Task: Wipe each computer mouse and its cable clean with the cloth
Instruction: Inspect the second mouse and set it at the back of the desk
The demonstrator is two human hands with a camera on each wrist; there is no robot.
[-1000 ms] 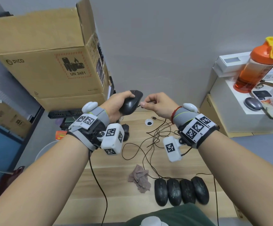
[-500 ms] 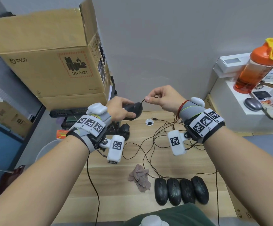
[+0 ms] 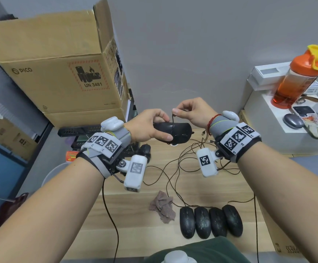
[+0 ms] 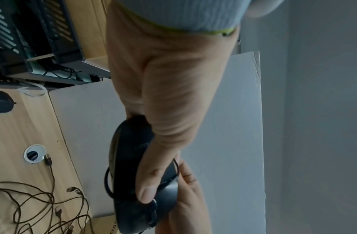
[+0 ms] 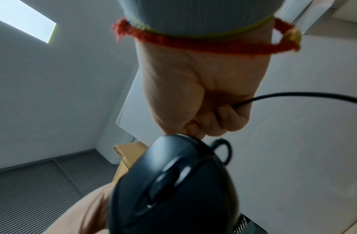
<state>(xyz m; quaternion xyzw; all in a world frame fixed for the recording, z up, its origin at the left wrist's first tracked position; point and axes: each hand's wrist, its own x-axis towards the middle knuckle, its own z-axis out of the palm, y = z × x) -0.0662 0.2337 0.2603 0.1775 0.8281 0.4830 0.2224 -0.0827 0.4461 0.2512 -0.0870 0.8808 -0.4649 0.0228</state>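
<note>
At frame centre, we are gripping a black mouse (image 3: 173, 132) in our left hand (image 3: 148, 126), held above the surface (image 3: 201, 188), while our right hand (image 3: 194, 111) is pinching its cable (image 3: 173, 120). The cloth (image 3: 162, 206) is lying lower centre, beside four mice (image 3: 211, 221).

Right hand (image 5: 201, 101) pinching a black cable (image 5: 293, 95), black mouse (image 5: 173, 186) just below, red wrist cord (image 5: 193, 42)
</note>
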